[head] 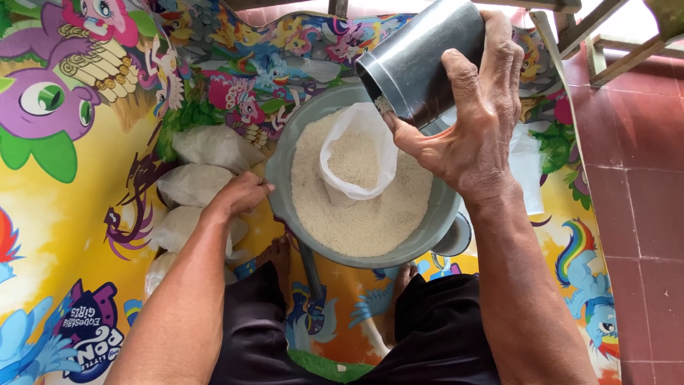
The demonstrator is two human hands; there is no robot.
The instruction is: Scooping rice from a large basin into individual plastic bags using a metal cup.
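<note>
The open plastic bag [358, 160] stood upright in the rice, near the middle of the grey basin [279, 187], its mouth facing up and already partly filled with grain. Just above and to the right of that mouth you held the grey cylindrical can [420, 60], tipped so its long axis ran from upper right down to lower left, the open end aimed at the bag. A few grains showed at its lower lip. Your right hand [474, 132] was wrapped around the can, fingers closed firmly about its body, thumb pressed near the rim. This hand was the nearer of the 2 to the bag, which lay down and to the left of its fingers.

Your left hand [242, 194] rested at the basin's left rim, fingers curled; whether it gripped the rim or only touched it, I could not tell from this angle.

Left of the basin lay 4 or so filled, tied bags of rice [210, 146] in a column on the colourful cartoon mat [64, 207]. Right of the basin, past the mat's edge, was the red tiled floor [641, 185].
</note>
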